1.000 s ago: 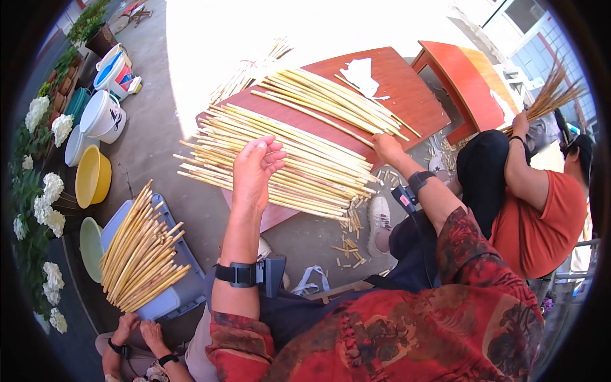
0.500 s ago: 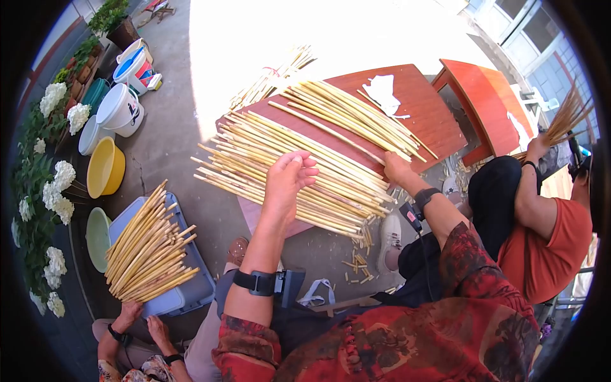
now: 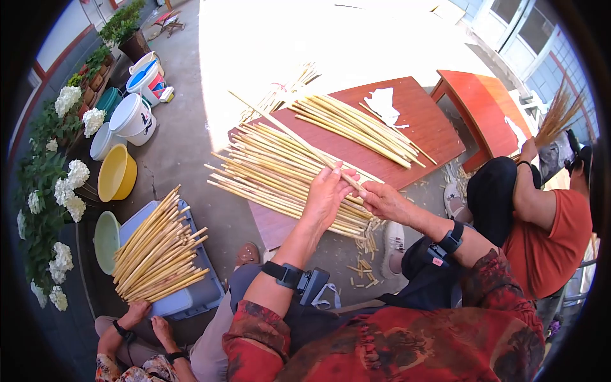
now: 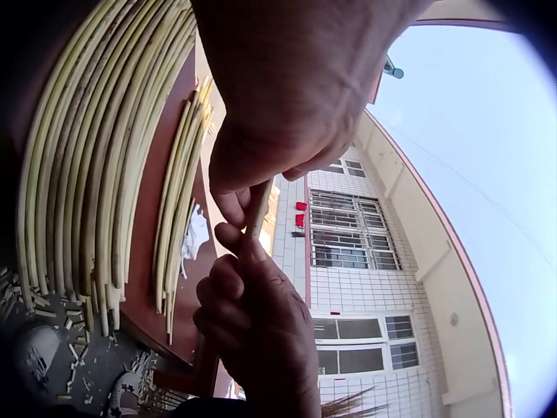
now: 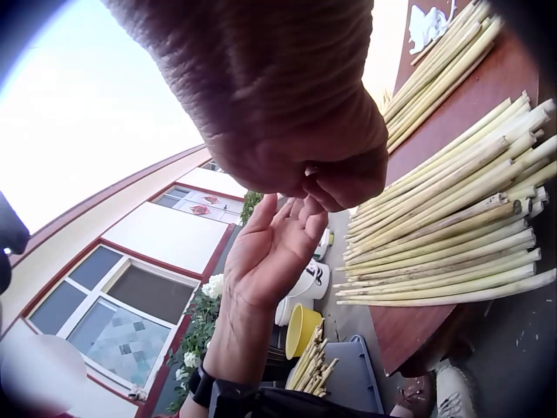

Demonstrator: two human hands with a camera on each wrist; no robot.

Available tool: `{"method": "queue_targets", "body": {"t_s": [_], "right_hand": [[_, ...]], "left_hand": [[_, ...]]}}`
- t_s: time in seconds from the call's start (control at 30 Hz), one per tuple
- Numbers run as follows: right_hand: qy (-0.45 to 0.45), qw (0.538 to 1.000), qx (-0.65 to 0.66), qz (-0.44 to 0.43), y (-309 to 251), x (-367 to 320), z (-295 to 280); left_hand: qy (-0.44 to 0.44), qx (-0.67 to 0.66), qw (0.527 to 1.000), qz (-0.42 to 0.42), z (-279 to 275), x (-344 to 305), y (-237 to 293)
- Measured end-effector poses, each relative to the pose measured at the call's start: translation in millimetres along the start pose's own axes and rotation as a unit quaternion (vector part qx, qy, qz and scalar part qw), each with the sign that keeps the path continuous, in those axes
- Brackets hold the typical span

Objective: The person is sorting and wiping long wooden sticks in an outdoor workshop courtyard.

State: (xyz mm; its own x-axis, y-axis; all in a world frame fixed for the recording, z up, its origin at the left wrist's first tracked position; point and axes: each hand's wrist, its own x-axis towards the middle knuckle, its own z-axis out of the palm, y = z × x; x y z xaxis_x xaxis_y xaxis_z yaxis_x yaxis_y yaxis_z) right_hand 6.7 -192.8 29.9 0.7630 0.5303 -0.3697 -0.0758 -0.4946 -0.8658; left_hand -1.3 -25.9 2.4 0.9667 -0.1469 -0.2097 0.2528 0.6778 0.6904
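Note:
One pale, straw-coloured stalk (image 3: pixel 280 125) slants up and away over the low table, lifted from the others. My right hand (image 3: pixel 387 202) pinches its near end between thumb and fingers. Just ahead of it, my left hand (image 3: pixel 326 194) holds the same stalk, thumb on top and fingers below. In the left wrist view a short length of stalk (image 4: pixel 258 212) shows between the two hands. Under my left hand lies a wide layer of similar stalks (image 3: pixel 273 169). A smaller group of stalks (image 3: pixel 356 127) lies farther back on the reddish-brown table (image 3: pixel 414 102).
To the left, a stack of cut stalks (image 3: pixel 159 251) rests on a blue-grey bin (image 3: pixel 207 280), beside another person's hands (image 3: pixel 149 318). Buckets and a yellow basin (image 3: pixel 118 173) line the flower bed. At right, a person in orange (image 3: pixel 541 248) holds a bristly bundle (image 3: pixel 560 118). Cut bits (image 3: pixel 363 270) litter the ground.
My right hand has raised one stalk by its near end and drawn it toward me. My left hand, earlier empty above the stalks, has moved right and now holds it too.

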Motion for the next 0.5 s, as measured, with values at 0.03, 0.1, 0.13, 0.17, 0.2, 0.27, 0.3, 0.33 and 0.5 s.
{"method": "queue_targets", "body": {"t_s": [0.03, 0.1, 0.13, 0.17, 0.2, 0.27, 0.3, 0.33, 0.5], "right_hand": [[-0.021, 0.998, 0.055, 0.021, -2, -7, 9], [-0.043, 0.993, 0.107, 0.04, -7, -18, 24], [-0.049, 0.987, 0.137, 0.065, -9, -22, 31], [-0.057, 0.98, 0.167, 0.091, -11, -27, 36], [-0.058, 0.98, 0.165, 0.089, -15, -31, 37], [-0.108, 0.962, 0.226, 0.107, -21, -44, 37], [-0.12, 0.958, 0.23, 0.124, -21, -53, 35], [-0.121, 0.958, 0.229, 0.123, -19, -63, 32], [-0.108, 0.974, 0.166, 0.113, 8, -131, 17]], "left_hand": [[0.006, -0.05, 0.999, -0.005, 2, -2, -1], [0.037, -0.135, 0.99, 0.012, 4, 1, -3], [0.037, -0.135, 0.99, 0.014, 4, -1, -1], [0.058, -0.146, 0.987, 0.023, 3, -3, 1], [0.078, -0.156, 0.984, 0.031, 2, -4, 3], [0.101, -0.159, 0.98, 0.062, -7, -3, 18], [0.124, -0.164, 0.974, 0.091, -12, 1, 29], [0.147, -0.17, 0.967, 0.119, -17, 3, 39], [0.205, -0.167, 0.943, 0.204, -44, 1, 77]]}}
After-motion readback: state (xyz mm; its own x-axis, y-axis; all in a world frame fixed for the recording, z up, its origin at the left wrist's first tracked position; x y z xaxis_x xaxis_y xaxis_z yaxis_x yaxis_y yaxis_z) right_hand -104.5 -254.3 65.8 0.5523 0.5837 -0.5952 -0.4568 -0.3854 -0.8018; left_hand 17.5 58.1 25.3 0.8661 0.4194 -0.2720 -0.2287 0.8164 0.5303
